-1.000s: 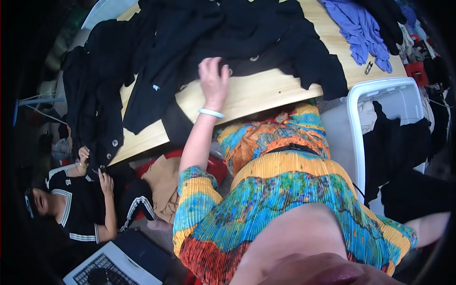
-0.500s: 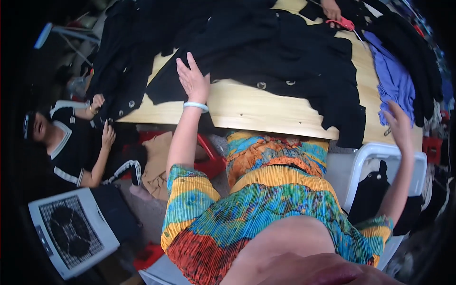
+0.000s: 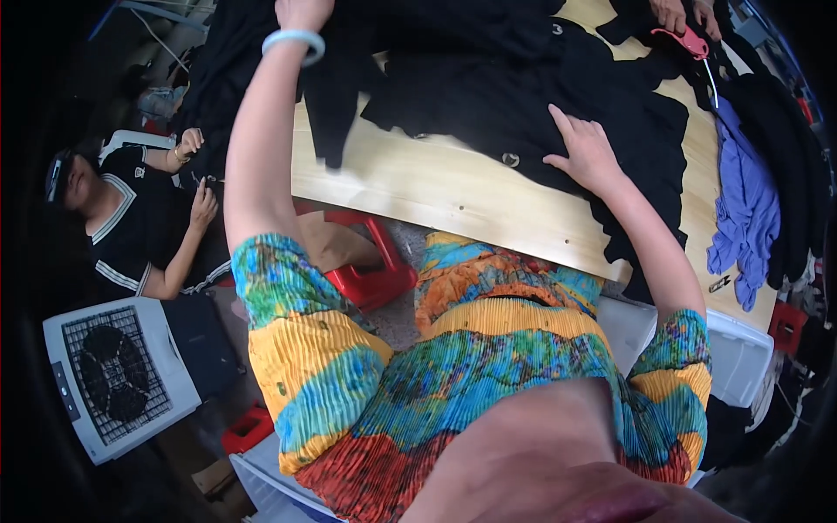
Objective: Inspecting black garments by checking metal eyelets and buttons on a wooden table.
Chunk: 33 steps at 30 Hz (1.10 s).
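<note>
The black garment [image 3: 506, 105] lies spread across the table [image 3: 418, 187], with its lower border uneven and the pale wood showing in front of it. A ring-shaped eyelet [image 3: 511, 160] sits near this border. The right hand [image 3: 588, 152] is over the right part of the garment, released, with the palm down, the forefinger extended and the thumb apart; whether it presses on the fabric or is just above, I cannot tell. The left hand [image 3: 303, 12] is at the upper edge of the view, above dark cloth. Its fingers are cut off there, so I cannot tell whether it is grasping. A pale bracelet [image 3: 294, 42] is around this wrist.

On the right side of the table lies a purple cloth [image 3: 747, 209], crumpled, and near its lower end is a small metal tool [image 3: 719, 283]. Farther up, another person's hand [image 3: 670, 13] is at a red-handled tool [image 3: 689, 42] with a thin shaft.

Below the table's right corner stands a whitish bin [image 3: 741, 349]. In front of the table, to the left, is a red stool [image 3: 379, 270]. Farther left, a seated co-worker [image 3: 122, 205] in black clothes has both hands raised, near a grey box with a black grille [image 3: 118, 366].
</note>
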### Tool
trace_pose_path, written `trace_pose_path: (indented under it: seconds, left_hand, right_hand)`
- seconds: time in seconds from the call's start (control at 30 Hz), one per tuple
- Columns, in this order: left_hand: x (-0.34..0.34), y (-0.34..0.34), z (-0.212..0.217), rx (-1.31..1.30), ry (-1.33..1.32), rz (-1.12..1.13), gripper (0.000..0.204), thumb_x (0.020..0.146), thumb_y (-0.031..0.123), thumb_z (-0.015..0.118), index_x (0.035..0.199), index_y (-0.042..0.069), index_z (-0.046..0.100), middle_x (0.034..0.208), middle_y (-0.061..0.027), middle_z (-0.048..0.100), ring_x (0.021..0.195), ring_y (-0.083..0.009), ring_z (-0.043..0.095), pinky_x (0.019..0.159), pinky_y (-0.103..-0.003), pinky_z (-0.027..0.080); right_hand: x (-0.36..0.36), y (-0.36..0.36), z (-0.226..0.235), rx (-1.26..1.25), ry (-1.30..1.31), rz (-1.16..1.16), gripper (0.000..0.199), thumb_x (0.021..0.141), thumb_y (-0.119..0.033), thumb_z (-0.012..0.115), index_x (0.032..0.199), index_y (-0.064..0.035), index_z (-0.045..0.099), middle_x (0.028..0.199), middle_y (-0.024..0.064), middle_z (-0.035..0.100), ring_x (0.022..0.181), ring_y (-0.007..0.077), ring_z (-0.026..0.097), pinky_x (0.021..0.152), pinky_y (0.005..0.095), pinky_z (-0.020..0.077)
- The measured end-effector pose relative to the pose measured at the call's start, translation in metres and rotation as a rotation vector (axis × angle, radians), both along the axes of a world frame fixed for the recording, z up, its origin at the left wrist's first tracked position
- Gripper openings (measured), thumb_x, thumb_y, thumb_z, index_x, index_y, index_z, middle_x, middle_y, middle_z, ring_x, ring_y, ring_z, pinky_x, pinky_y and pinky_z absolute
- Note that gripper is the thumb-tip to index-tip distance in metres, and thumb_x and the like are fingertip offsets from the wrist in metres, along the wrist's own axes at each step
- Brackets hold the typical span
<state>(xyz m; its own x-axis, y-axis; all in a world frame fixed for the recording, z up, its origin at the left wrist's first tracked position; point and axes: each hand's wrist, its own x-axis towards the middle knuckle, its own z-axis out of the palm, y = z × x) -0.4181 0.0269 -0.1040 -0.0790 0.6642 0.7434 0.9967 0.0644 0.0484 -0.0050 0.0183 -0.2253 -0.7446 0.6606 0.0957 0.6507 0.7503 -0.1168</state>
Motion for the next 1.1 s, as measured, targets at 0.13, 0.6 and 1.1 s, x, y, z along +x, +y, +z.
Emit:
trace_pose_path:
  seconds: [0.13, 0.6, 1.1]
  left_hand:
    - [0.028, 0.044, 0.018, -0.09, -0.031, 0.043, 0.04, 0.07, -0.003, 0.043, 0.109, 0.003, 0.051, 0.11, -0.0235, 0.052, 0.104, -0.0394, 0.047, 0.09, -0.041, 0.038]
    - [0.079, 0.016, -0.128, -0.679, -0.265, -0.069, 0.032, 0.074, 0.011, 0.052, 0.106, 0.009, 0.053, 0.089, -0.0235, 0.06, 0.088, -0.0411, 0.056, 0.077, -0.047, 0.046]
    - [0.137, 0.027, -0.114, -0.066, 0.05, -0.505, 0.034, 0.074, 0.01, 0.054, 0.109, 0.008, 0.053, 0.108, -0.0195, 0.052, 0.097, -0.0364, 0.052, 0.081, -0.041, 0.045]
  right_hand:
    - [0.002, 0.003, -0.007, 0.026, 0.036, -0.021, 0.067, 0.067, -0.025, 0.072, 0.123, -0.0064, 0.041, 0.086, 0.0116, 0.059, 0.086, 0.0249, 0.056, 0.082, 0.0326, 0.0384]
    - [0.037, 0.043, -0.013, 0.133, 0.144, 0.073, 0.053, 0.058, -0.002, 0.063, 0.11, -0.0101, 0.056, 0.081, 0.0071, 0.057, 0.083, 0.0231, 0.054, 0.082, 0.0323, 0.0397]
    - [0.103, 0.045, 0.012, 0.026, 0.124, -0.18, 0.069, 0.071, -0.018, 0.069, 0.131, -0.0128, 0.036, 0.133, 0.0179, 0.035, 0.122, 0.0333, 0.034, 0.101, 0.0371, 0.0303]
